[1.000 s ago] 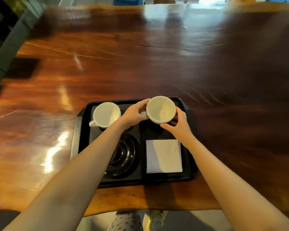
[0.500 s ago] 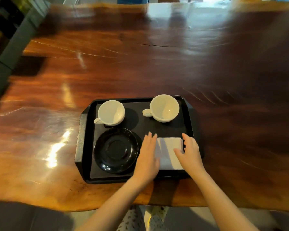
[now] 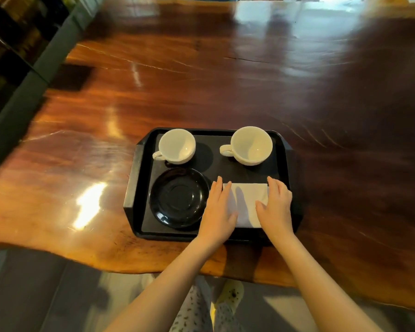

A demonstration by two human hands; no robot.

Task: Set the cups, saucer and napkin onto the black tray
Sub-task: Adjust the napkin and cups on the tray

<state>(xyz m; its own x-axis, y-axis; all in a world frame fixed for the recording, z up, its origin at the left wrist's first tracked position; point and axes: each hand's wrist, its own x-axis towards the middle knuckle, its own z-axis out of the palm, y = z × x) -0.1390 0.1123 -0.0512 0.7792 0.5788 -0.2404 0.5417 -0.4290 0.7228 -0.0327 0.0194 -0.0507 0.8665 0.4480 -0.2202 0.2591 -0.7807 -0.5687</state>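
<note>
Both bare forearms reach forward side by side. The left hand [image 3: 218,213] lies flat, palm down, fingers together and stretched forward. The right hand [image 3: 277,208] lies flat too, thumb spread inward.

A glossy reddish-brown wooden table [image 3: 201,92] with a wavy near edge stands over a grey floor [image 3: 46,295].

So the left hand [image 3: 218,212] covers the napkin's [image 3: 247,204] 9 o'clock edge and the right hand [image 3: 277,207] covers its 3 o'clock edge, so only the middle strip shows. Both wrists hide part of the black tray's [image 3: 139,178] near rim at 6 o'clock. The desk [image 3: 201,80] runs out of frame at 12 and 3 o'clock, and its far end is smeared with glare. Both forearms get chopped by the bottom edge.
</note>
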